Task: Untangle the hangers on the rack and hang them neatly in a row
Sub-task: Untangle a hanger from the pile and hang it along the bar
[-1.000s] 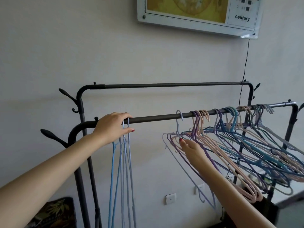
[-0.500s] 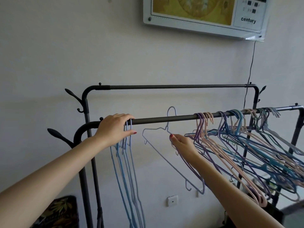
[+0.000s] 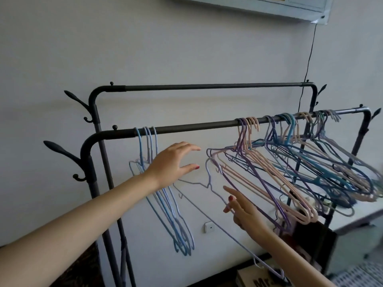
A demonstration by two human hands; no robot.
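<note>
Head view, the only one supplied. We note a dark metal two-rail garment rack [image 3: 207, 126] standing against a pale wall. On the front rail, near its left end, four light-blue wire hangers [image 3: 165, 204] hang close together and parallel; we judge these to be the sorted row. Toward the right end, a tangled bunch of pink, purple and blue hangers [image 3: 290, 162] is hooked on the same rail, splayed and interlocked.

Between the two groups, a single lilac wire hanger [image 3: 209, 175] sits below the rail, its hook clear of the bar and not hung. The right hand [image 3: 242, 210] is at its sloping arm, index finger extended and the others loosely bent. Whether this grip pinches the wire or merely steadies it, we cannot tell. The tilt of the hanger suggests it is being carried leftward, free of the bunch.

The left hand [image 3: 172, 162] is spread in front of the sorted row, fingers straight and apart, thumb out, holding nothing. Its grip is fully open and faces the lilac hanger's hook, apparently ready to receive it.

In our judgement the step in hand is transferring one freed hanger to the row; most of the tangle remains. A cardboard box [image 3: 259, 280] rests on the floor below.
</note>
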